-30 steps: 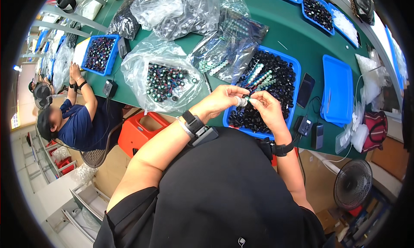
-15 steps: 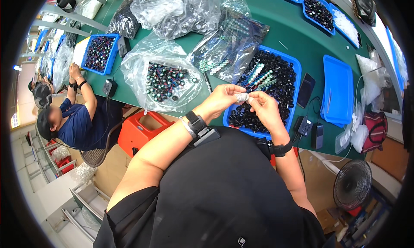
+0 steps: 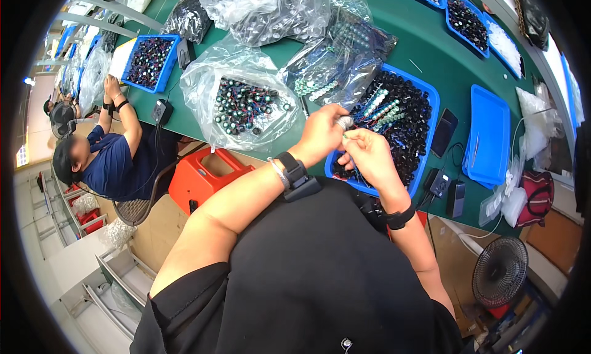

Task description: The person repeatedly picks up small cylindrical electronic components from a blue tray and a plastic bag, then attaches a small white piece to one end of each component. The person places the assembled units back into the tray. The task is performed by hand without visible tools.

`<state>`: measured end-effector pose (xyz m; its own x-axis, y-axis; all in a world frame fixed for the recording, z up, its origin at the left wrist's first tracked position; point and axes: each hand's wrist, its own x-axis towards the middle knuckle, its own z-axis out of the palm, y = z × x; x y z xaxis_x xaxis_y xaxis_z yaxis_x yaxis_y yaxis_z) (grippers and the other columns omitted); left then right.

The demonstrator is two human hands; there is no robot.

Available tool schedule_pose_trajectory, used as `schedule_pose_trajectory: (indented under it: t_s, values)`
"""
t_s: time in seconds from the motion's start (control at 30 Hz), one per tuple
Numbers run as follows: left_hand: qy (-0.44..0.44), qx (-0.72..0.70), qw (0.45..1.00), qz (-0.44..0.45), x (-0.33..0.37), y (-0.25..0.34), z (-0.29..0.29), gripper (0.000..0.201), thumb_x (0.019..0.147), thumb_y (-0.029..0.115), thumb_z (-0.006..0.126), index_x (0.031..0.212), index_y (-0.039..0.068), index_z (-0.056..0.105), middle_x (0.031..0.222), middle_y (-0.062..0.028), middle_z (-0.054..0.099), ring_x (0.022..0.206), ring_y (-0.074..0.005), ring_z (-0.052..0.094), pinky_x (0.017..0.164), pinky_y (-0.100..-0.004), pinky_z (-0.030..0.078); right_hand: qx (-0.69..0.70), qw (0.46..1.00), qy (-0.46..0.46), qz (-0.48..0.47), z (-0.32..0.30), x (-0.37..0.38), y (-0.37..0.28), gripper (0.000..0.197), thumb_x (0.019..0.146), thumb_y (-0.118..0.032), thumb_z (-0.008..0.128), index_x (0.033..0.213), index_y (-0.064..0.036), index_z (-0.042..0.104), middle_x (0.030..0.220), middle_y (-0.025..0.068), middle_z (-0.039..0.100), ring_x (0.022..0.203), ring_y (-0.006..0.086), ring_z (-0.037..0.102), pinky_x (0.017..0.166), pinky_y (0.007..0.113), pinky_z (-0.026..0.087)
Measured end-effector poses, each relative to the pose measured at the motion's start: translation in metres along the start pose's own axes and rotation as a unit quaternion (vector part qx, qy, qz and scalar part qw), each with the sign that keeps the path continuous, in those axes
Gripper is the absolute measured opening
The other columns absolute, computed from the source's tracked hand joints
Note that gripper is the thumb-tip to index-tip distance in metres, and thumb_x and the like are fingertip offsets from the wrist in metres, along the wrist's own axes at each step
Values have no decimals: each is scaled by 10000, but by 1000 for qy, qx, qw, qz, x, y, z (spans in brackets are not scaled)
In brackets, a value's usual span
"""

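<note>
My left hand (image 3: 321, 133) is closed, its fingertips pinching a small whitish, ribbed bundle (image 3: 346, 121), whose exact kind I cannot make out. Just beside it my right hand (image 3: 371, 159) has thumb and forefinger pressed together; whatever is between them is too small to name. Both hands are over the near left corner of a blue tray (image 3: 434, 117) full of small black round parts (image 3: 409, 104). On top of these parts lie several rows of pale green-white discs with thin wires (image 3: 378, 108).
Left of my hands is an open clear bag (image 3: 206, 86) of wired round parts. Filled plastic bags (image 3: 277, 15) lie behind. On the right are a phone (image 3: 443, 132), empty blue trays (image 3: 486, 132) and a fan (image 3: 500, 271). A co-worker (image 3: 117, 160) sits at left beyond a red stool (image 3: 206, 178).
The whole view has shifted slightly. My right hand has turned and drawn a little down from the whitish bundle, which stays at my left fingertips.
</note>
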<state>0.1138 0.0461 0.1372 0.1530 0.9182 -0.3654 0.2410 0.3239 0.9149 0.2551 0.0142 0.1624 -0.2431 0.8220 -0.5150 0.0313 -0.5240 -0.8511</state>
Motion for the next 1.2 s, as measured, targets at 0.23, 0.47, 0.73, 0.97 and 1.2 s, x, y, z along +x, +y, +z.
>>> schedule_pose_trajectory:
  t_s: [0.23,0.47,0.73,0.97,1.2]
  values:
    - [239,-94,966,-37,24,-64,-97,187,850,86,598,990,-37,613,875,-87,634,696,-128,597,612,-258,513,-11,997,63,-36,-48,-3,16,204,914,-164,548,1045,-13,589,877,73,650,634,85,581,551,203,455]
    - [300,-201,930,-68,25,-107,-176,140,850,39,568,962,-41,592,841,-95,612,726,-177,620,677,-294,561,17,994,102,-23,-72,-9,42,212,914,-161,555,1046,-1,594,859,71,646,622,74,567,531,197,434]
    - [434,409,801,52,34,-143,-196,365,758,182,694,1049,-15,596,948,-148,630,839,-275,608,789,-382,483,40,991,126,-10,-83,-17,57,213,914,-160,558,1054,-5,595,864,69,649,623,76,567,524,194,425]
    - [-91,318,920,211,18,-62,-33,228,768,187,665,941,40,682,964,-151,650,964,-314,587,862,-383,463,73,987,145,-5,-81,-24,63,228,905,-153,570,1084,-11,586,891,70,644,671,94,576,559,204,435]
    - [-115,550,801,207,16,-98,42,202,715,162,645,906,120,697,854,-52,608,882,-260,514,767,-374,411,61,990,130,3,-75,-29,67,223,901,-161,574,1091,-46,600,911,44,640,720,83,582,593,202,433]
